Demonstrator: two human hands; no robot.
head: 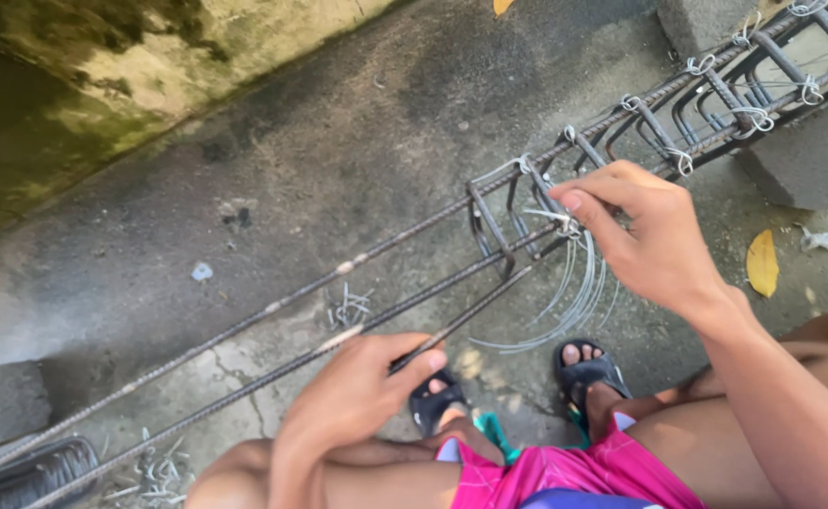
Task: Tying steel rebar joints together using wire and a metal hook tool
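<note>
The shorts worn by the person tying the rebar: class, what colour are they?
Bright pink shorts, seen best in the head view, at the bottom of the picture.

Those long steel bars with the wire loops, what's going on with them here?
A person crouches over a cage of long ribbed steel bars ringed by square steel stirrups. The right hand pinches thin silvery tie wire at a joint where a stirrup crosses a bar. The left hand grips a slim dark metal rod-like tool pointing toward that joint. Stirrups further along already carry wire ties.
</note>
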